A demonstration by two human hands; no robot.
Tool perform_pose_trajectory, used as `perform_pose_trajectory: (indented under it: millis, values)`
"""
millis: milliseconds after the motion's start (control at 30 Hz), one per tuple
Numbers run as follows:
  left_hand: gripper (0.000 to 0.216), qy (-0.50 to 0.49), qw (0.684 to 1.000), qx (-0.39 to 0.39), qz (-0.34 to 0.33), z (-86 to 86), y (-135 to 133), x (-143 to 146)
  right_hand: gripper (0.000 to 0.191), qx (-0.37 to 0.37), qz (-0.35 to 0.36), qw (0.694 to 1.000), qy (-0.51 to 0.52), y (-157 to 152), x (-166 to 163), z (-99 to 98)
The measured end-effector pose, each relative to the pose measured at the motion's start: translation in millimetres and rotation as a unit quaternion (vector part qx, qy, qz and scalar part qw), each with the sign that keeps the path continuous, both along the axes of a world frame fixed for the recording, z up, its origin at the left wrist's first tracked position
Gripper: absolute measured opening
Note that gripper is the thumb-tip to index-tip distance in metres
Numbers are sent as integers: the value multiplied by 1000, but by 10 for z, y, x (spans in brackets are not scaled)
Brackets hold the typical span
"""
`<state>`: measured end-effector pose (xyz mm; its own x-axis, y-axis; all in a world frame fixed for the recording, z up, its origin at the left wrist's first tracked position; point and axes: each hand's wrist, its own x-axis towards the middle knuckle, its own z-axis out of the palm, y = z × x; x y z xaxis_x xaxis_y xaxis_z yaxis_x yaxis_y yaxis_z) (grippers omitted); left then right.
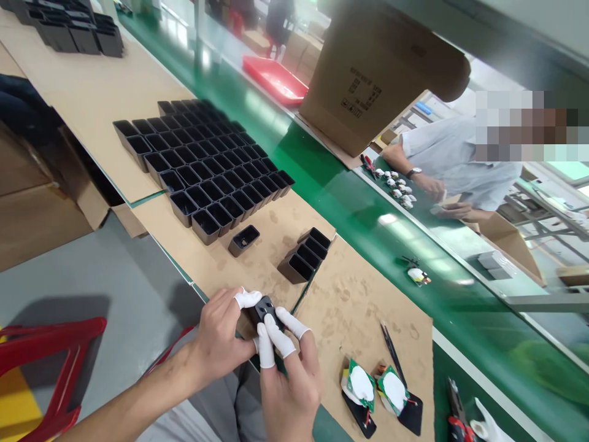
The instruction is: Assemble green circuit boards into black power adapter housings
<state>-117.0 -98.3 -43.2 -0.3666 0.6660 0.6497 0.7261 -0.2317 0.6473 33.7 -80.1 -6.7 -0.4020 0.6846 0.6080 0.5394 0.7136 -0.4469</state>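
Observation:
My left hand [221,337] and my right hand [294,380] hold a small black plastic housing [265,305] between them, near the table's front edge. White finger cots cover several fingertips. The left fingers grip its far and near sides, while the right fingers press on its top face, where small dark openings show. Just beyond stands a single open black case [244,240], and to its right a short row of black cases [307,253]. Right of my hands lie two green circuit boards [361,383] with white pads and black plates joined by red wires.
A large block of open black cases [207,162] fills the cardboard-covered table [359,288]. Tweezers [391,347] lie by the boards; red-handled pliers [455,405] are at lower right. A green conveyor [368,236] runs behind, with a co-worker [455,153] across it. A red stool [55,362] stands left.

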Motion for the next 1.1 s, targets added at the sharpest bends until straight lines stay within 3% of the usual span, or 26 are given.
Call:
perform_pose_trajectory:
  millis: [133, 300, 400, 633, 833, 1100]
  values:
    - [25, 9, 1000, 5, -1, -27, -9, -3, 32, 30, 4, 999, -45, -39, 25, -64]
    - [25, 19, 1000, 25, -1, -77, 1, -3, 65, 89, 38, 992, -77, -28, 42, -129]
    - [23, 16, 999, 38, 4, -65, 11, 4, 70, 94, 51, 990, -87, -10, 67, -129]
    - [37, -13, 999, 48, -15, 115, -43, -20, 63, 81, 74, 991, -80, -3, 77, 19]
    - [29, 16, 998, 57, -6, 12, 3, -33, 63, 57, 66, 995, -51, 36, 5, -70]
    - [26, 36, 997, 64, -18, -17, 32, -52, 33, 29, 25, 999, 35, 133, -50, -108]
